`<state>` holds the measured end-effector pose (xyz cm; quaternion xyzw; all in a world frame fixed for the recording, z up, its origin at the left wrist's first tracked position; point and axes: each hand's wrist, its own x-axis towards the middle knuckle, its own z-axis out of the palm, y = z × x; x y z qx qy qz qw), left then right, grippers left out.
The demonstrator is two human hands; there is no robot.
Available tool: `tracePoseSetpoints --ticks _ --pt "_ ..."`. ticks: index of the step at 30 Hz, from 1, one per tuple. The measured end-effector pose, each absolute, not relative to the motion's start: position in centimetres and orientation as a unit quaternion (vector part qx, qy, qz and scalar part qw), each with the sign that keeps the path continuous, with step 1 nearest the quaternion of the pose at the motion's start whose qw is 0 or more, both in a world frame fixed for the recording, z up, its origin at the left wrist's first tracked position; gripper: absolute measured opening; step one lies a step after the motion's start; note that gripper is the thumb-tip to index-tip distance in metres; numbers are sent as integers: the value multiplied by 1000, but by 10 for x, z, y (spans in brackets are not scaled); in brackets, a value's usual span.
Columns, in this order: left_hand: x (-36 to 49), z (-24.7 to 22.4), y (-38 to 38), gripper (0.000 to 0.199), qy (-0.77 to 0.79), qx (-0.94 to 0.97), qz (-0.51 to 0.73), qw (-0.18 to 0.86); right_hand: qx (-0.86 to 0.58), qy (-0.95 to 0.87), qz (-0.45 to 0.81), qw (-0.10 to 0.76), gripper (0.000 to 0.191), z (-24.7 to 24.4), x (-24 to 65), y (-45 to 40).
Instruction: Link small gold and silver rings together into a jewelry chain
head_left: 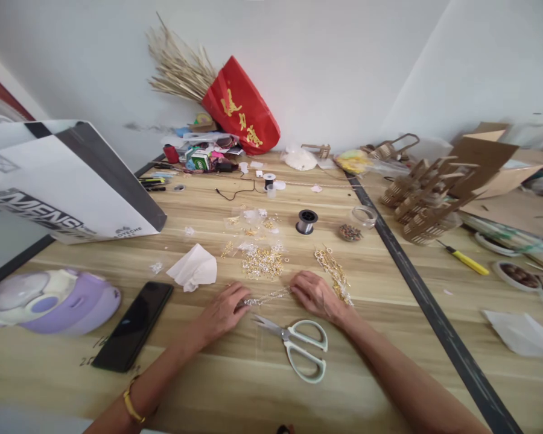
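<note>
Silvery chain [268, 298] held between two hands over the tabletop [217, 386]

Take the chain as the middle of the dial. The left hand [228, 308] sits at 9 o'clock, thumb and fingers pinched on one end of it; a yellow bracelet [131, 401] rings that forearm. The right hand [314, 293] lies at 3 o'clock, its fingers curled down on the other end, the fingertips partly hidden. Between them the chain runs nearly straight, close to the wood.

Scissors [285, 333] with pale handles lie at 5 o'clock, their blades slightly parted and aimed towards 10, near the left hand. Just beyond the chain, at 12, spreads a pile of gold and silver pieces [262, 262]. More strands [333, 271] of gold and silver lie between 2 and 3, just past the right hand. A black spool of wire [306, 223] stands at 1 o'clock, and at 2 a small dish of brown bits [350, 232] sits beside a clear round container [364, 216].

A crumpled white tissue [193, 268] rests at 10, a dark phone [133, 325] between 8 and 9, and a purple and cream device [72, 304] well apart at 9
</note>
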<state>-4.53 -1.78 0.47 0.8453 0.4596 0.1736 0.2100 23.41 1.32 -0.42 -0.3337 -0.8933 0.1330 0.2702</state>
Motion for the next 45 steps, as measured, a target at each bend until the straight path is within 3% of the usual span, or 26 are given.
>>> tracePoseSetpoints --ticks 7,41,45 --pt "-70 9 -31 10 497 826 184 190 -329 -892 140 278 15 -6 234 13" --pt "-112 13 -43 22 518 839 145 85 -323 -896 141 271 17 -4 228 7" --pt "-103 22 -38 21 524 827 187 81 -325 -890 147 283 16 -2 229 7"
